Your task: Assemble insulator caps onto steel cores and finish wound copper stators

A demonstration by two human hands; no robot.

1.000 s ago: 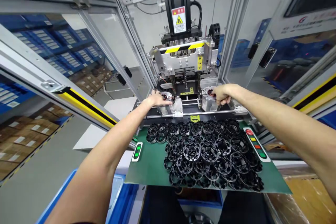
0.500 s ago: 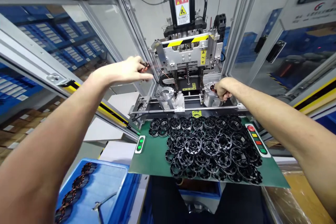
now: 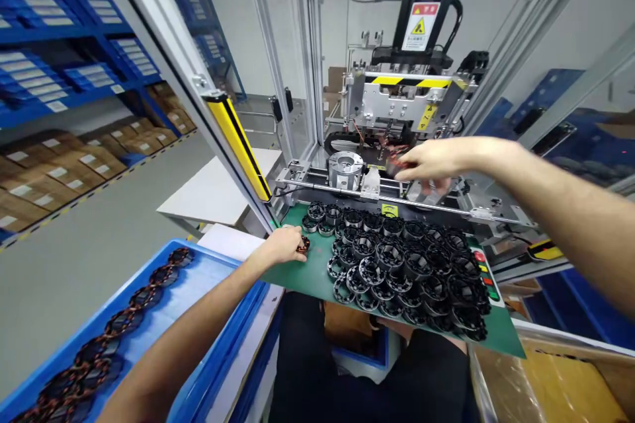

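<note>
My left hand point(image 3: 284, 244) is closed around a copper-wound motor stator point(image 3: 304, 246) at the left edge of the green work mat point(image 3: 310, 271). My right hand point(image 3: 430, 162) grips another wound stator point(image 3: 395, 165), a little blurred, in front of the machine head and above the rail. Below that hand stands the right round metal fixture point(image 3: 421, 195), partly hidden by the fingers. The left fixture point(image 3: 345, 170) shows an open ring top. Unwound black stator cores point(image 3: 389, 254) lie in stacked rows across the mat, right of my left hand.
A blue tray point(image 3: 163, 246) at lower left holds a row of wound stators point(image 3: 124, 322). The winding machine head point(image 3: 404, 102) hangs over the fixtures. A yellow-black post point(image 3: 238, 145) rises left of the mat, and control buttons point(image 3: 486, 274) sit at its right.
My left hand has come down from beside the machine head to the mat with its stator. My right hand has lifted a stator from the right fixture. The view has turned left.
</note>
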